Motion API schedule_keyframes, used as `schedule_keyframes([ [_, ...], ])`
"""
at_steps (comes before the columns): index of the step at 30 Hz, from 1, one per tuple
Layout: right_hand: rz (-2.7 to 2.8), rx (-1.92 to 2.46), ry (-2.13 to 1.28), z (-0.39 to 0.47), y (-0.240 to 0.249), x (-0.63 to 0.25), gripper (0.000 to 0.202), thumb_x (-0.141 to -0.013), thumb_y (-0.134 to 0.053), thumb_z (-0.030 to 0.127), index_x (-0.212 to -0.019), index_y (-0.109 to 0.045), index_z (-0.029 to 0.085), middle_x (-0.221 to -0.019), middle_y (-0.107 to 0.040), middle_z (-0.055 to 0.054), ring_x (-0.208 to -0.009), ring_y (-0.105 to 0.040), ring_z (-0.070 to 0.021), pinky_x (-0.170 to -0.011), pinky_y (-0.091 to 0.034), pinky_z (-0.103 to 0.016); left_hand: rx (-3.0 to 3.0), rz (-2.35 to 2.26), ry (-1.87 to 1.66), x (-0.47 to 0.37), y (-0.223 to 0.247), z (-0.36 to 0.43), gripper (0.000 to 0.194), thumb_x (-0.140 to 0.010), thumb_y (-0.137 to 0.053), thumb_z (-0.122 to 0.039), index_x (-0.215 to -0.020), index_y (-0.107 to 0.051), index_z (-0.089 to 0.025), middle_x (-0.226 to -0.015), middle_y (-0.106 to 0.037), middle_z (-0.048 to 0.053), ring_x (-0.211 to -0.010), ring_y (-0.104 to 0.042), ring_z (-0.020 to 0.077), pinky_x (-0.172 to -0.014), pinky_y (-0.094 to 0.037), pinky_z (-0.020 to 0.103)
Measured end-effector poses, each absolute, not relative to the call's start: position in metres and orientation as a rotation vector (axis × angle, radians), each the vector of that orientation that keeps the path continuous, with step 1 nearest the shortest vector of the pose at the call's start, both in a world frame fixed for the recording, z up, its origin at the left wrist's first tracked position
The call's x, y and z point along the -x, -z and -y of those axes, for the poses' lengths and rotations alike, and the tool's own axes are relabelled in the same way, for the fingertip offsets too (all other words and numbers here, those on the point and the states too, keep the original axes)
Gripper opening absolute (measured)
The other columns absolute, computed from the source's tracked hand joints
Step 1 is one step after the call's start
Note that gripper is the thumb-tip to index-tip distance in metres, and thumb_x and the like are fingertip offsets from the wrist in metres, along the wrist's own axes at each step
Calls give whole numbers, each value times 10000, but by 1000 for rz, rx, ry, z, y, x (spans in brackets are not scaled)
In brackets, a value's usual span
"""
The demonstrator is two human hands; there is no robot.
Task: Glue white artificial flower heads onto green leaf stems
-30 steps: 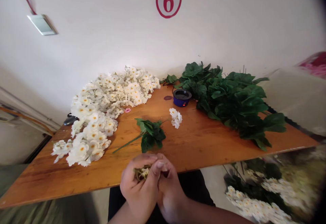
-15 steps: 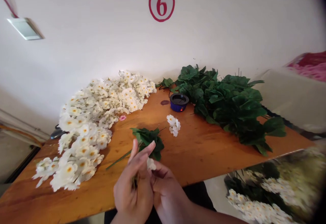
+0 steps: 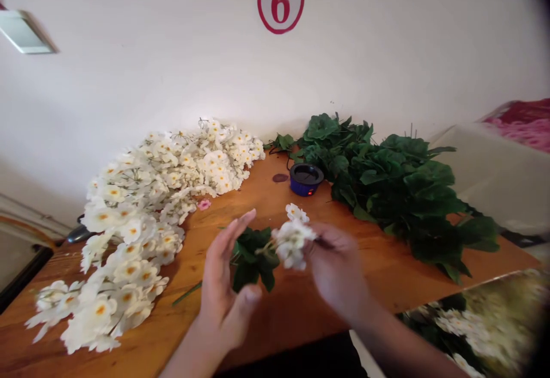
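My right hand [image 3: 337,266], a little blurred, pinches a small bunch of white flowers [image 3: 293,240] above the middle of the table. To its left my left hand [image 3: 227,280] is raised with thumb and fingers apart and nothing between them. Behind and between the hands lies a sprig of green leaves [image 3: 253,258], its stem reaching out to the left. A large heap of white flowers with yellow centres [image 3: 141,229] covers the left side. Dark green leaves [image 3: 387,183] are piled on the right.
A blue round pot with a red light [image 3: 306,180] stands on the wooden table [image 3: 301,315] near the leaf pile. A pink blossom [image 3: 204,204] lies beside the white heap. More white flowers [image 3: 472,332] are below the table's right edge.
My hands have parted; the left has opened, and the right has moved up and right with the white flowers. The view has shifted slightly.
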State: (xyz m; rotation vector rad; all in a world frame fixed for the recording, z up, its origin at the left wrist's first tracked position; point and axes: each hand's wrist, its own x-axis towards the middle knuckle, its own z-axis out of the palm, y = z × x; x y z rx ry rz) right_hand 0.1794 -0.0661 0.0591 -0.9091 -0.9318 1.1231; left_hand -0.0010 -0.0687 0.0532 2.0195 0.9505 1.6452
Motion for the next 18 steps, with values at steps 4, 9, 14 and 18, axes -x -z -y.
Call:
schedule_keyframes([
  [4,1362,1304,-426,8,-95,-254,78,-749,-751,287,-801,-774,233,-741,-744,-12,-669,-642,-191,-637,-469,-307,-2347,-1416,-1136,27,-58,28,285,-947,-543,-398,-1175,-628,-250,-1146,-702,69,-1084,-647,258,-971,-475,430],
  [9,1924,1552,2,-72,-127,-302,150,-820,-659,237,-714,-752,189,-755,-753,-32,-686,-645,-181,-638,-419,-273,-2579,-1478,-523,27,-51,0,268,-953,-510,-387,-909,-726,-235,-936,-707,60,-930,-653,248,-809,-477,374],
  [14,2343,1702,178,-128,-118,-307,214,-872,-569,162,-757,-748,147,-799,-752,-85,-765,-659,-188,-665,-393,-260,-2633,-1420,-464,21,-37,-1,226,-937,-537,-360,-895,-729,-248,-900,-695,44,-948,-627,251,-811,-418,384],
  [18,2436,1718,188,-151,-102,-304,214,-862,-582,163,-712,-732,143,-744,-729,-95,-741,-645,-192,-648,-364,-266,-2630,-1418,-472,21,-30,-2,204,-940,-527,-329,-894,-711,-252,-890,-680,33,-952,-609,258,-821,-385,403],
])
